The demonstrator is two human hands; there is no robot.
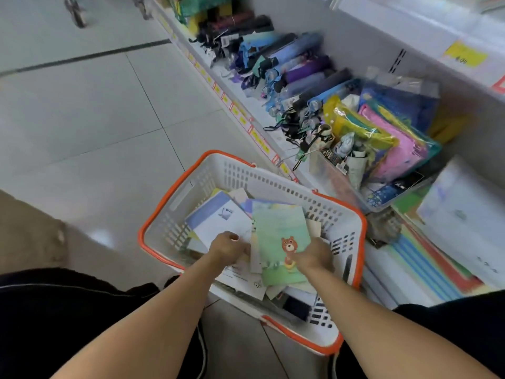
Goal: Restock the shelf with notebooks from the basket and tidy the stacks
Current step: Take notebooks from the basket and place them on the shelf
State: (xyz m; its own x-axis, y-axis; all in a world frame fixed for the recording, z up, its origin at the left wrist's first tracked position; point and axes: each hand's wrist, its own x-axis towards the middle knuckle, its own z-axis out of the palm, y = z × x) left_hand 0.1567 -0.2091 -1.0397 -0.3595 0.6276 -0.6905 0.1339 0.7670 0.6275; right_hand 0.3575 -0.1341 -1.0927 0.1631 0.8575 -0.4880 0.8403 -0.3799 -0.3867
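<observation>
- 2 hands reach into the basket (164, 225), a white plastic one with an orange rim, standing on the tiled floor (82, 119) just beside the low shelf (273, 138).
- Left hand (228, 248): fingers curled down onto the loose notebooks (218, 217) in the basket; whether it actually grips one cannot be told.
- Right hand (314, 255): grips the right edge of a green notebook (278, 228) with a bear on its cover, which lies on top of the pile.
- Shelf contents: folded umbrellas (300, 75) in a row, plastic pouches (382, 135) next to them, and flat stacks of paper goods (437, 258) at the near end.
</observation>
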